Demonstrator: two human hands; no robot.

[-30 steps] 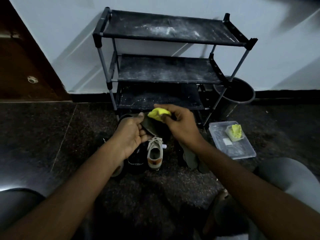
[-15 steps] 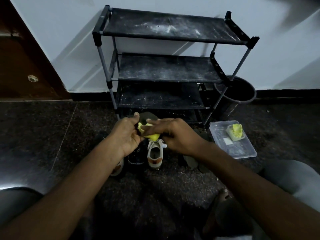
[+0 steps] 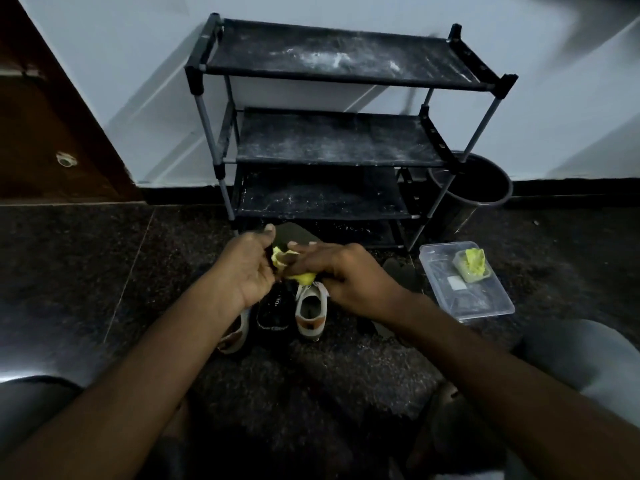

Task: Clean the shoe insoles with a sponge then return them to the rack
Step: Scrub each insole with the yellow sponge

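Before the dusty black metal shoe rack (image 3: 332,140), left hand (image 3: 247,268) grips a dark flat insole (image 3: 292,233), right hand (image 3: 349,275) pinches a crumpled yellow sponge (image 3: 302,278) against it, hiding white sneakers (image 3: 310,313) below.

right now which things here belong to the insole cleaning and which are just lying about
In the job: left hand holding the dark insole; right hand pressing the yellow sponge on it; shoe rack.
Lying about: black bin; clear tray with a spare sponge; white shoe and black shoe on the floor.
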